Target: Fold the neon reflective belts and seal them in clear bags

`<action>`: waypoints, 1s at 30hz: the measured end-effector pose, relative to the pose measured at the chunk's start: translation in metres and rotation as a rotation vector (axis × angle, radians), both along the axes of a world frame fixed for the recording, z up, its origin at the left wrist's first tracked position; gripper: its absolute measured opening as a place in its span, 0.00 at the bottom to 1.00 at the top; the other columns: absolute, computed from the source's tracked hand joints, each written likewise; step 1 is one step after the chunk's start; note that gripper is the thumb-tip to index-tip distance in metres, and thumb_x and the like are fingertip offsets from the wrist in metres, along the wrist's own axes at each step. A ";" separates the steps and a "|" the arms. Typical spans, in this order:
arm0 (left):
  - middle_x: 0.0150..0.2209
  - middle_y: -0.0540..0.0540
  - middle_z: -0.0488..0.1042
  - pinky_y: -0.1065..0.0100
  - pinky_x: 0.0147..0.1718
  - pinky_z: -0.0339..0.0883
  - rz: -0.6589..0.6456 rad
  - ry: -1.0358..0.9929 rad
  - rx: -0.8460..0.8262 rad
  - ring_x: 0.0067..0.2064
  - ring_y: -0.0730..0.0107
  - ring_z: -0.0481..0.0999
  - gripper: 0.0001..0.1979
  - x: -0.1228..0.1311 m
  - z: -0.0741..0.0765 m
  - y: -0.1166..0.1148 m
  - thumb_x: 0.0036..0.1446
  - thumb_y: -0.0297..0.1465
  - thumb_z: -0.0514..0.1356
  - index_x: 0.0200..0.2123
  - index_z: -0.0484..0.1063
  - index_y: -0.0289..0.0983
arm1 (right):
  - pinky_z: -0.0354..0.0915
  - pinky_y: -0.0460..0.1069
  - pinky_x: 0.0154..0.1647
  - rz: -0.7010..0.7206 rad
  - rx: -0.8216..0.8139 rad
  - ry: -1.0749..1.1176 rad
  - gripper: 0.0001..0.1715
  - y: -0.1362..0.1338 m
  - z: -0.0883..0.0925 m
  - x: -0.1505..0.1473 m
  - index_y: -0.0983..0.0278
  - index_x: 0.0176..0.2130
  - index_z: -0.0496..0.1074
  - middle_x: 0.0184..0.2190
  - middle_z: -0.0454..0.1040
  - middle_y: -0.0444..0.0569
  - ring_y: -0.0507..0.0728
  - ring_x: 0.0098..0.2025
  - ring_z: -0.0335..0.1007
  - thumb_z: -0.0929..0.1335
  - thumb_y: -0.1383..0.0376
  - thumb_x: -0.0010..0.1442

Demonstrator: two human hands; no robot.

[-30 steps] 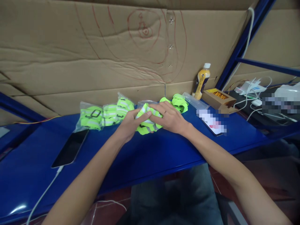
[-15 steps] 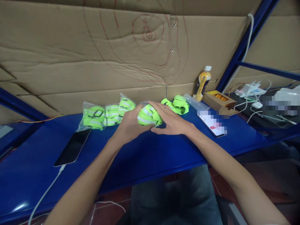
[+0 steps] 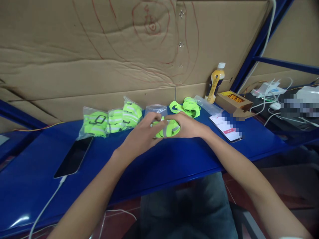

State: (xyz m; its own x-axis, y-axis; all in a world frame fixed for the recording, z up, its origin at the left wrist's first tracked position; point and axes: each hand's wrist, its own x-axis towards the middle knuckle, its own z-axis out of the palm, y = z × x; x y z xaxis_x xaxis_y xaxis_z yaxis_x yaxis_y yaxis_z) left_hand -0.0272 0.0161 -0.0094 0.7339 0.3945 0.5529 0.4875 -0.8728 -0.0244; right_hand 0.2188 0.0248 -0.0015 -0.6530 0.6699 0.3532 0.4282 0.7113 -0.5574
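Note:
My left hand (image 3: 141, 137) and my right hand (image 3: 188, 125) are both closed around a bunched neon-green reflective strap (image 3: 167, 130) with grey stripes, held just above the blue table (image 3: 159, 162). Only a small part of the strap shows between my fingers. Behind my hands lies an empty clear plastic bag (image 3: 156, 109). A loose neon-green strap (image 3: 187, 107) rests on the table just beyond my right hand. To the left lie bagged green straps (image 3: 111, 120) in clear plastic.
A black phone (image 3: 74, 156) on a white cable lies at the left. A lit phone (image 3: 226, 127), a yellow drink bottle (image 3: 215, 83) and an open cardboard box (image 3: 233, 101) stand at the right. Cardboard sheets (image 3: 99, 59) wall the back; chargers and cables (image 3: 270, 93) lie far right.
The strap went from pressed flat under my right hand to rolled up, and is now squeezed into a smaller bundle between both hands, slightly nearer my right side.

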 end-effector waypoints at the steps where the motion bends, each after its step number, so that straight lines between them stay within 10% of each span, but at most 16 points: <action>1: 0.57 0.36 0.72 0.53 0.57 0.75 0.025 -0.031 -0.042 0.59 0.48 0.76 0.26 -0.001 0.003 0.000 0.65 0.28 0.69 0.63 0.67 0.41 | 0.61 0.48 0.35 -0.030 0.045 -0.013 0.11 0.000 -0.001 -0.001 0.63 0.41 0.75 0.33 0.80 0.44 0.55 0.34 0.74 0.77 0.64 0.60; 6: 0.56 0.37 0.76 0.55 0.51 0.73 0.043 -0.034 -0.379 0.52 0.47 0.80 0.39 -0.001 0.011 -0.005 0.61 0.50 0.71 0.67 0.62 0.38 | 0.57 0.50 0.35 -0.198 0.358 -0.250 0.19 -0.001 -0.010 -0.006 0.63 0.52 0.74 0.41 0.82 0.50 0.57 0.38 0.75 0.70 0.74 0.61; 11: 0.26 0.50 0.69 0.64 0.34 0.60 0.193 -0.295 -0.371 0.29 0.64 0.68 0.23 0.003 0.011 -0.001 0.71 0.53 0.57 0.39 0.73 0.39 | 0.60 0.51 0.34 -0.278 0.598 -0.393 0.22 -0.006 -0.017 -0.022 0.66 0.55 0.74 0.42 0.82 0.53 0.58 0.37 0.74 0.65 0.75 0.63; 16: 0.22 0.51 0.67 0.67 0.29 0.55 0.096 -0.302 -0.593 0.26 0.70 0.61 0.28 -0.004 0.019 0.007 0.67 0.56 0.59 0.26 0.72 0.39 | 0.61 0.52 0.32 -0.256 0.777 -0.323 0.24 -0.009 -0.026 -0.036 0.66 0.58 0.74 0.35 0.81 0.51 0.56 0.33 0.73 0.58 0.75 0.72; 20: 0.20 0.49 0.66 0.68 0.23 0.56 0.118 -0.575 -0.942 0.24 0.70 0.64 0.35 0.004 0.008 0.010 0.66 0.62 0.58 0.22 0.68 0.38 | 0.61 0.52 0.32 -0.289 0.801 -0.255 0.20 -0.006 -0.028 -0.033 0.66 0.50 0.78 0.34 0.82 0.52 0.57 0.33 0.75 0.65 0.54 0.76; 24: 0.34 0.45 0.79 0.68 0.33 0.72 0.087 -0.910 -1.096 0.35 0.63 0.78 0.29 0.019 -0.003 0.009 0.60 0.59 0.68 0.39 0.77 0.37 | 0.65 0.52 0.35 -0.357 0.695 -0.129 0.53 -0.006 -0.024 -0.030 0.66 0.65 0.72 0.42 0.85 0.56 0.61 0.37 0.79 0.71 0.30 0.61; 30: 0.32 0.45 0.79 0.68 0.32 0.72 0.049 -0.990 -1.185 0.34 0.64 0.79 0.29 0.028 -0.009 0.008 0.56 0.59 0.71 0.35 0.76 0.36 | 0.61 0.52 0.34 -0.460 0.668 -0.148 0.37 -0.010 -0.022 -0.033 0.64 0.61 0.76 0.42 0.84 0.55 0.59 0.35 0.77 0.57 0.41 0.78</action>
